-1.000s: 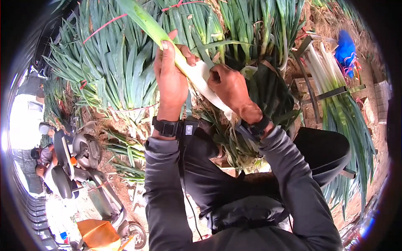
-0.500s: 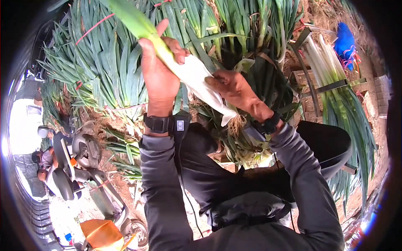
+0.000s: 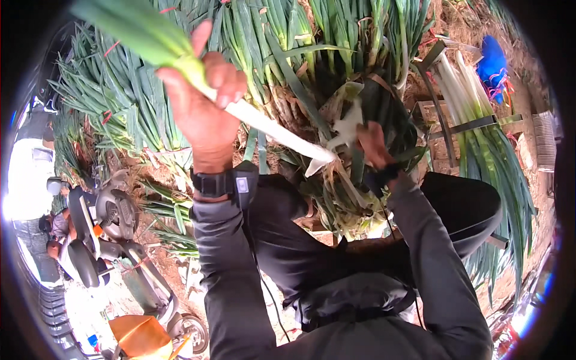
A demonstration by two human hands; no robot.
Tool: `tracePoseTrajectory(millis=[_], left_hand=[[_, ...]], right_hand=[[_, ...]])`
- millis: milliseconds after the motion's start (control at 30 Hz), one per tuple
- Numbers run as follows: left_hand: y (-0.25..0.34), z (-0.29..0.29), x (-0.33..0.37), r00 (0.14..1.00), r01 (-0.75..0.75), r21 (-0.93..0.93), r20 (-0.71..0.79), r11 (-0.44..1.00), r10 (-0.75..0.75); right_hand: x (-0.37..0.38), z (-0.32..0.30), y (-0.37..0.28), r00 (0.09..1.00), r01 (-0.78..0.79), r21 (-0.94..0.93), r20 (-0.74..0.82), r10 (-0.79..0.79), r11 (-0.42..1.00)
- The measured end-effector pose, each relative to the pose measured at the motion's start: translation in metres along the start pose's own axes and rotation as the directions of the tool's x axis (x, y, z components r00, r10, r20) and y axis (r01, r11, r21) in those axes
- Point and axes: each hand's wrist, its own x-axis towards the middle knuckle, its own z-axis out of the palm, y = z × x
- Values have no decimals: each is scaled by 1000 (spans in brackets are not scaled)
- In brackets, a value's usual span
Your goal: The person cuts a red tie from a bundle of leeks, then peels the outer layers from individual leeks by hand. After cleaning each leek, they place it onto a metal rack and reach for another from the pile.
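Observation:
My left hand (image 3: 204, 99) is closed around a long leek (image 3: 270, 129) near where its white shaft turns green. The leaves point up and left, and the root end hangs toward the middle. Close to that root end my right hand (image 3: 375, 146), blurred by motion, grips a loose white outer layer (image 3: 347, 127) peeled away from the shaft. Its fingertips are partly hidden. Below it lies a heap of torn leaves and peelings (image 3: 351, 210), between my knees.
Tied leek bundles (image 3: 132, 90) fill the far side and left. On the right, a metal rack (image 3: 444, 111) holds more leeks (image 3: 489, 150), with a blue bag (image 3: 492, 63) beyond. At left stand a motor scooter (image 3: 126, 240), an orange sheet (image 3: 141, 337) and another person (image 3: 59, 231).
My left hand has moved left with the leek. My right hand has pulled down and right off the shaft, and a white outer layer has come away with it.

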Motion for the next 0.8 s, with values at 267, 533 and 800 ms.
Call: tracePoseTrajectory(millis=[267,533,800], left_hand=[[13,-17,-5,972,-40,96,-229,995,62],[8,-50,1,918,-53,-17,-394,998,42],[10,-60,0,932,-73,-90,-360,993,36]], right_hand=[[-98,-6,-110,791,592,-542,251,-558,596],[-114,37,-144,488,862,-292,254,-835,415],[-104,29,-162,527,840,-149,453,-719,522]])
